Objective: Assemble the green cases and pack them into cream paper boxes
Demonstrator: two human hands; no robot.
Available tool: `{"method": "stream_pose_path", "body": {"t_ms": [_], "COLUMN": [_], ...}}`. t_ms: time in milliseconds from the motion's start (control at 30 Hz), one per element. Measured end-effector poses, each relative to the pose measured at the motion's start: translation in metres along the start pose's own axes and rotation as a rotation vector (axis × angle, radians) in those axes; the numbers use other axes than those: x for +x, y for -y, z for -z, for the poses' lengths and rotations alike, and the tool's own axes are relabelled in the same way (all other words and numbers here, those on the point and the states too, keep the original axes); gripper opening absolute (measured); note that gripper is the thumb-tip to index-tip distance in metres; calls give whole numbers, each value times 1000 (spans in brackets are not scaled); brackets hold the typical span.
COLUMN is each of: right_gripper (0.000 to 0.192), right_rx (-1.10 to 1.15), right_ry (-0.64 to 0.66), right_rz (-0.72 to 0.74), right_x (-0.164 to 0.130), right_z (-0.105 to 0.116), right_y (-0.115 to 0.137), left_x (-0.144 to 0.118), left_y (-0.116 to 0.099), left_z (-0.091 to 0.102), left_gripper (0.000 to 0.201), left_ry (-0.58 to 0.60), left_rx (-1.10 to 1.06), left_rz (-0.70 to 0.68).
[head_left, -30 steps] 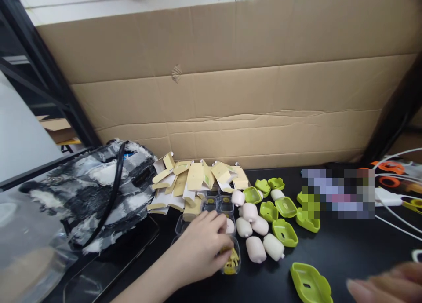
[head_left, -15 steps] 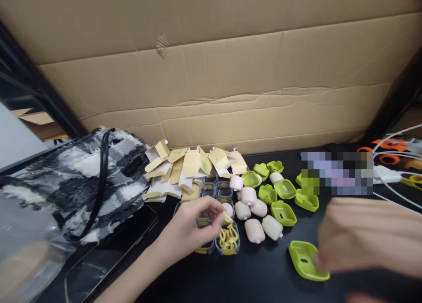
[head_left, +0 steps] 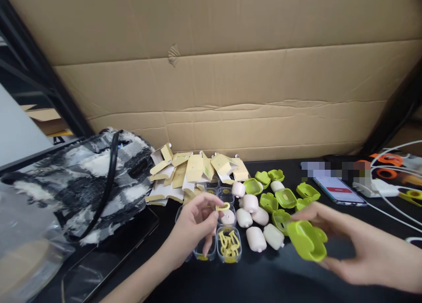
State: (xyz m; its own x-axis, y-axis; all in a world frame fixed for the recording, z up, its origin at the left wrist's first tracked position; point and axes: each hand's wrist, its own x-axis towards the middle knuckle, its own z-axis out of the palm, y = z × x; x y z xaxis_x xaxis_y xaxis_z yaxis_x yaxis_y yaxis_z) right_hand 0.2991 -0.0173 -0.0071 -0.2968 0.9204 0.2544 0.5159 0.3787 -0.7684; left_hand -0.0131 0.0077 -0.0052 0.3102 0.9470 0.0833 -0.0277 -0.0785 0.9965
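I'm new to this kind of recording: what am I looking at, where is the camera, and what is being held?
No robot here: these are a person's two bare hands, seen by a head-worn camera looking forward and down. The left hand pinches a yellow loop over clear plastic containers, one of which holds similar yellow pieces. The right hand grips a lime-green shell. On the black table lie more green shells, pale rounded cylinders, small opened cardboard boxes and a phone.
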Motion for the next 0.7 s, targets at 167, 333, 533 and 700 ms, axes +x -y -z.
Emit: {"method": "stream_pose_path", "body": {"t_ms": [167, 333, 533, 700], "right_gripper": [34, 41, 55, 51], "right_rx": [465, 676, 666, 699], "right_ry": [184, 103, -47, 52], "right_rz": [68, 36, 39, 26], "right_x": [41, 50, 37, 32], "right_z": [-21, -60, -78, -76], "right_y": [28, 17, -5, -7], "left_x": [2, 1, 8, 10], "left_y": [-1, 5, 2, 0], "left_z": [1, -1, -16, -27], "left_gripper": [20, 20, 16, 12], "left_ry": [-56, -87, -65, -59], "left_rx": [10, 66, 192, 304], "left_rz": [-72, -145, -252, -382]}}
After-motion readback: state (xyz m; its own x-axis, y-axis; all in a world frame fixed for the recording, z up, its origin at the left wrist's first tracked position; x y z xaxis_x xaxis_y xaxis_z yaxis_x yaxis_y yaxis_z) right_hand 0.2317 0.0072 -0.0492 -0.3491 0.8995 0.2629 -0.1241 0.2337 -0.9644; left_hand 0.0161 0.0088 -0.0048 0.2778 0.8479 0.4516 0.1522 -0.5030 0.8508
